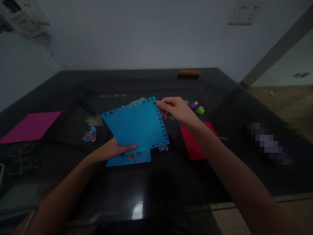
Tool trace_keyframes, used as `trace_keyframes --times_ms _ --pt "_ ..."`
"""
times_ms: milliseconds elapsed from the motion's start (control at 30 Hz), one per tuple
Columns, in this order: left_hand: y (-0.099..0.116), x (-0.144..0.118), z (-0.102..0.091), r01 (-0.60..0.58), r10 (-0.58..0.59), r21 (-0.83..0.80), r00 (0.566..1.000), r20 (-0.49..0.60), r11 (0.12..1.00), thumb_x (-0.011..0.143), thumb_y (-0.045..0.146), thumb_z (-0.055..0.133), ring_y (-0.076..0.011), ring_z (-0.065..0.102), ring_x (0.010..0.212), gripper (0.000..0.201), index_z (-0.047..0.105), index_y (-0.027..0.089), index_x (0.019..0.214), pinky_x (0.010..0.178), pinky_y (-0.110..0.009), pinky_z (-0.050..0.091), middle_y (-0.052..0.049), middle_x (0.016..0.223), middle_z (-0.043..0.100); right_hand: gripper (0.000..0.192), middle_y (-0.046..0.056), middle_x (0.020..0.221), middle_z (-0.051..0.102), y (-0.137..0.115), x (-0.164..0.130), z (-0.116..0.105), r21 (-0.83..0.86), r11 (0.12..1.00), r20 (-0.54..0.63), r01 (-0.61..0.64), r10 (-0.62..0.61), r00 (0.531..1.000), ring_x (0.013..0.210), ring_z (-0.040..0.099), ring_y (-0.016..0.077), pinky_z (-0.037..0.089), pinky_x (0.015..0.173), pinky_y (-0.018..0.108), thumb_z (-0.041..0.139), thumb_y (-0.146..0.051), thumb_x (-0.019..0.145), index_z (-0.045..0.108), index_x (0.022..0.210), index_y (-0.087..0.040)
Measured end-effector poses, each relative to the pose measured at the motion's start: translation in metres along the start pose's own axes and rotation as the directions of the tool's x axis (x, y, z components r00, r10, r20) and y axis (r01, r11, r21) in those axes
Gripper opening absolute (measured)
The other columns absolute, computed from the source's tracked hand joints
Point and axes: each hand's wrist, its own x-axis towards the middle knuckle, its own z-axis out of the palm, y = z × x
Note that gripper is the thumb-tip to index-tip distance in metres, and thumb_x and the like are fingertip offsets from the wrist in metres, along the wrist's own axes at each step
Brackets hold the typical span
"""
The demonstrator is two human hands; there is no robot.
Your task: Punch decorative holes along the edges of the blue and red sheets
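— Well, what do the two hands have hold of, nearest the camera?

— Closest in, the left hand (114,150) grips the lower edge of a blue square sheet of foam paper with punched holes along its edges (135,125); its fingers (130,147) are closed, thumb lying flat across the face. The sheet is lifted and tilted above the glossy black table (146,189). A second blue strip with the same punched border (129,160) lies just under that hand.

— And the other hand?

— The right hand (177,109) pinches the sheet's upper right corner, fingers curled shut on it.

— What lies round about?

— Beside the right forearm a red paper sheet (195,143) lies flat, partly hidden by the arm. A small heap of coloured punched bits (90,134) sits left of the blue sheet, a magenta square sheet (31,126) well off to the left edge. Beyond the right hand stand a purple small punch (194,105) and a green small punch (200,110), touching or nearly so. Farthest back, by the wall, lies an orange-brown bar (189,72).
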Motion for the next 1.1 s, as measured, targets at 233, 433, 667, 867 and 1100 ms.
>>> trace_keyframes --times_ms 233,433,667,867,1100 --pt "0.000 0.003 -0.005 -0.074 0.063 -0.056 0.984 -0.169 0.996 0.076 0.040 0.067 -0.0152 0.058 0.052 0.028 0.068 0.016 0.062 0.054 -0.026 0.049 -0.004 0.056 0.064 0.036 0.001 0.065 0.063 0.002 0.002 -0.004 0.032 0.999 -0.025 -0.020 0.020 0.999 0.051 0.050 0.0065 0.036 0.049 0.021 0.053 -0.047 0.088 0.064 0.075 -0.015" --pt "-0.004 0.013 -0.005 -0.223 0.029 -0.324 0.859 -0.511 0.919 0.065 0.038 0.076 -0.0146 0.055 0.049 0.025 0.063 0.017 0.069 0.051 -0.027 0.047 -0.002 0.062 0.066 0.038 0.002 0.063 0.063 0.008 0.005 -0.012 0.000 0.999 -0.086 -0.037 0.037 0.996 0.050 0.049 0.0068 0.035 0.048 0.021 0.053 -0.049 0.086 0.063 0.075 -0.014" --pt "0.000 0.015 -0.007 -0.368 0.017 -0.426 0.773 -0.635 0.826 0.064 0.030 0.078 -0.0146 0.058 0.057 0.028 0.059 0.021 0.083 0.049 -0.024 0.044 0.003 0.068 0.065 0.028 0.002 0.062 0.062 0.020 0.010 -0.016 -0.054 0.996 -0.098 -0.070 0.065 0.993 0.048 0.048 0.0072 0.035 0.047 0.022 0.053 -0.037 0.087 0.063 0.074 -0.014" --pt "0.002 0.016 -0.006 -0.372 0.033 -0.409 0.773 -0.634 0.833 0.063 0.030 0.079 -0.0139 0.057 0.053 0.030 0.057 0.019 0.081 0.049 -0.025 0.044 0.002 0.065 0.065 0.020 0.001 0.060 0.061 0.035 0.012 -0.012 -0.153 0.987 -0.093 -0.054 0.040 0.995 0.050 0.049 0.0090 0.038 0.050 0.023 0.057 -0.029 0.082 0.061 0.069 -0.015" --pt "-0.003 0.016 -0.001 -0.304 0.053 -0.330 0.802 -0.595 0.894 0.067 0.037 0.076 -0.0151 0.058 0.053 0.027 0.060 0.019 0.081 0.052 -0.027 0.046 0.001 0.066 0.067 0.009 0.002 0.067 0.062 0.056 0.015 -0.002 -0.446 0.893 -0.109 -0.064 0.017 0.994 0.063 0.054 0.0134 0.039 0.059 0.026 0.061 -0.022 0.078 0.065 0.075 -0.015"
